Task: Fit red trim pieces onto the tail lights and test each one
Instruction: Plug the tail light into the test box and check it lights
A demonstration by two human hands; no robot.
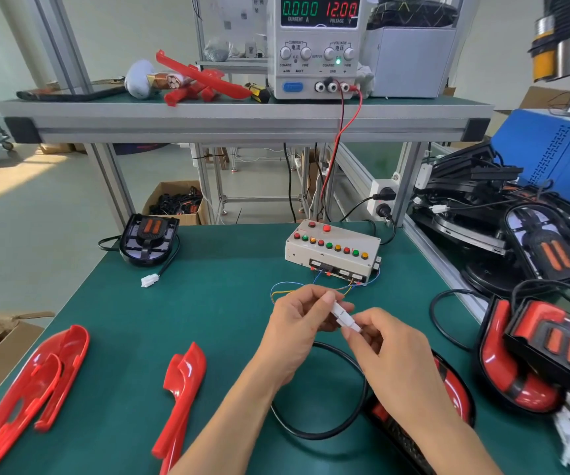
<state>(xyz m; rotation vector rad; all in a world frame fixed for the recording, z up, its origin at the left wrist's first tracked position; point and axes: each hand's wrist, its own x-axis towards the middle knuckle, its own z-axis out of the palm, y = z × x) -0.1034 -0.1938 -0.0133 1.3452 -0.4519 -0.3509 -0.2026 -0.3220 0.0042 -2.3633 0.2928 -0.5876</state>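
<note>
The fingers [328,299] of the left hand [297,323] are curled round one white connector [339,309], thumb on top, pinching it; the fingers [366,332] of the right hand [390,344] pinch the mating white plug [353,324], and the two pieces meet end to end between the hands. Both forearms rise from the near edge of the green surface [228,303], converging toward its middle, wrists slightly bent inward. Thin coloured wires [283,289] run from the left hand's connector back to the test box [333,250] with its row of coloured buttons, near the far edge. A black cable [324,430] loops on the surface under the right forearm and leads to a tail light [448,378] lying partly hidden beneath that arm. Red trim pieces [184,382] lie near the near-left corner, a larger stack [43,375] beside them at the left edge. Another tail light [149,240] sits at the far-left corner. More tail lights [530,354] pile at the right edge. The power supply [318,46] stands on the shelf above.
</note>
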